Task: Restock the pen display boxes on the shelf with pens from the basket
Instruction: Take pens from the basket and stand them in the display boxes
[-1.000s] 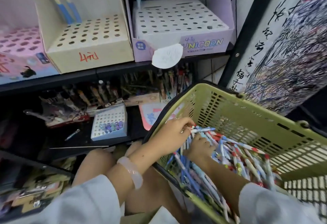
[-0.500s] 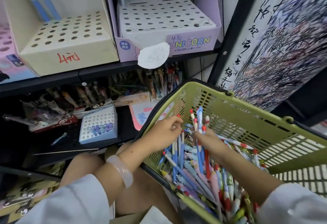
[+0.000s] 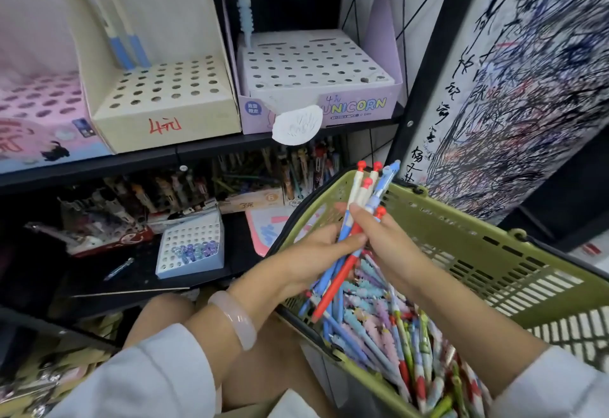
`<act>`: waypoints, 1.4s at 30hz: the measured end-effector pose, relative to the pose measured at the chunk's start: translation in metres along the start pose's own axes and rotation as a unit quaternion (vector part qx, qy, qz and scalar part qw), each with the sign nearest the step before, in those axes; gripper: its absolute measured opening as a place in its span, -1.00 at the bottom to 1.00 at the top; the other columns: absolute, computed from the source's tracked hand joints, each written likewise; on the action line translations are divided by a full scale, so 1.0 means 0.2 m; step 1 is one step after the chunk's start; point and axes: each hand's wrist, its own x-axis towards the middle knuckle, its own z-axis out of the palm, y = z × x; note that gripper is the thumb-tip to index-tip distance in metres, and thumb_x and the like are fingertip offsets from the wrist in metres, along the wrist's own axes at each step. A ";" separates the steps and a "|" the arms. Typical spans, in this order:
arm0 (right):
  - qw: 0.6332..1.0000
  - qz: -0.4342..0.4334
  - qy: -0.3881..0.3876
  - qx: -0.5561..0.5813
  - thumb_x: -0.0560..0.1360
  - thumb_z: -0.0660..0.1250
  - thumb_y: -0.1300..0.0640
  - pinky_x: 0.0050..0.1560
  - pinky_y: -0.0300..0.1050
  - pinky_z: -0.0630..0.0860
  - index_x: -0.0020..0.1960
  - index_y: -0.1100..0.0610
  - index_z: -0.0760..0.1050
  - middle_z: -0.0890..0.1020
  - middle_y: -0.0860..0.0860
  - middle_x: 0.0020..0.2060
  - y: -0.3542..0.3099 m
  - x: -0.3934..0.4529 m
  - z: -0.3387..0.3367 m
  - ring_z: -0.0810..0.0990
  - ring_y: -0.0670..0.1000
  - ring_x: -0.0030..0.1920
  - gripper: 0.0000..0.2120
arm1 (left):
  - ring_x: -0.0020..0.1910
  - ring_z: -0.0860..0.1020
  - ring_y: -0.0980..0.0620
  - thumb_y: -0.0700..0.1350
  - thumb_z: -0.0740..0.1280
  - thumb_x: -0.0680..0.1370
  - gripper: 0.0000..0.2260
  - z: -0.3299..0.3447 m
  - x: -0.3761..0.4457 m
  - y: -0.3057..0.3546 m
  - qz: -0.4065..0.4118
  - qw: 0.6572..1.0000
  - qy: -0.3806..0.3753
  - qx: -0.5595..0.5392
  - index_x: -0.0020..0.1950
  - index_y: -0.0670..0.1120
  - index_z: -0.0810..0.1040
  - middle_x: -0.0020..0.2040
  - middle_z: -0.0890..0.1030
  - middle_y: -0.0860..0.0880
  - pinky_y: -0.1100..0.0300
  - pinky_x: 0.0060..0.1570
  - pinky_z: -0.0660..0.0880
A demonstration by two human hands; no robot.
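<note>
A green plastic basket point(image 3: 494, 252) at the lower right holds a heap of loose pens point(image 3: 389, 318). Above its near rim both hands hold one bunch of pens point(image 3: 359, 206) with red knob caps and red and blue barrels, tips down. My left hand point(image 3: 313, 252) grips the bunch from the left. My right hand point(image 3: 385, 239) grips it from the right. On the upper shelf stand a cream display box point(image 3: 171, 114) holding two pens and a lilac Unicorn box point(image 3: 316, 78) holding one pale blue pen point(image 3: 244, 15).
A pink display box point(image 3: 39, 114) stands at the far left of the upper shelf. The lower shelf point(image 3: 138, 272) carries a small white holed box point(image 3: 191, 246), a loose pen and rows of packed pens. A scribbled test sheet point(image 3: 527, 87) hangs at the right.
Both hands have lifted out of the pen heap, gathering the bunch and raising it upright above the basket rim. The view has shifted down and closer to the basket.
</note>
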 end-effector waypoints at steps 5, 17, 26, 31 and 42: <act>0.997 -0.021 -0.073 0.018 0.54 0.19 -0.08 -0.52 -0.13 0.48 0.11 0.17 0.52 0.58 0.18 -0.19 -0.13 -0.03 0.08 0.47 0.13 -0.45 -0.65 | -0.49 0.46 0.11 -0.18 0.15 0.62 -0.90 -0.02 -0.07 0.05 0.060 0.995 -0.015 -0.084 -0.03 -0.10 0.44 -0.40 0.43 -0.01 0.28 -0.43 0.45; 0.984 -0.175 0.018 -0.008 0.57 0.23 0.08 -0.18 -0.23 0.51 -0.12 0.15 0.54 0.58 0.02 -0.26 -0.52 0.15 0.29 0.53 -0.07 -0.23 -0.81 | -0.58 0.30 0.15 -0.17 0.17 0.62 -0.85 -0.27 -0.27 0.19 0.125 0.990 0.047 -0.037 -0.15 -0.12 0.30 -0.46 0.41 0.07 0.32 -0.55 0.24; 0.970 -0.233 -0.076 -0.010 0.54 0.28 0.12 -0.24 -0.35 0.52 -0.15 0.11 0.56 0.62 -0.13 -0.37 -0.73 0.23 0.63 0.58 -0.15 -0.29 -0.86 | -0.52 0.34 0.11 -0.12 0.26 0.57 -0.86 -0.59 -0.51 0.30 0.158 0.976 0.147 -0.015 -0.12 -0.12 0.35 -0.40 0.44 0.02 0.30 -0.50 0.33; 0.959 -0.280 -0.036 -0.001 0.55 0.29 0.10 -0.34 -0.33 0.40 -0.20 0.09 0.48 0.54 -0.12 -0.42 -0.98 0.35 0.90 0.47 -0.14 -0.34 -0.84 | -0.52 0.37 0.16 -0.07 0.27 0.53 -0.83 -0.80 -0.71 0.37 0.197 0.956 0.215 -0.040 -0.12 -0.17 0.40 -0.42 0.47 0.06 0.34 -0.50 0.36; 0.929 -0.331 -0.040 -0.163 0.46 0.41 0.13 -0.08 -0.06 0.63 -0.26 0.10 0.41 0.62 0.02 -0.32 -1.20 0.64 1.61 0.67 -0.06 -0.29 -0.79 | -0.49 0.44 0.13 -0.10 0.19 0.59 -0.83 -1.26 -1.15 0.43 0.279 0.854 0.429 -0.087 -0.07 -0.18 0.48 -0.42 0.56 0.04 0.32 -0.47 0.44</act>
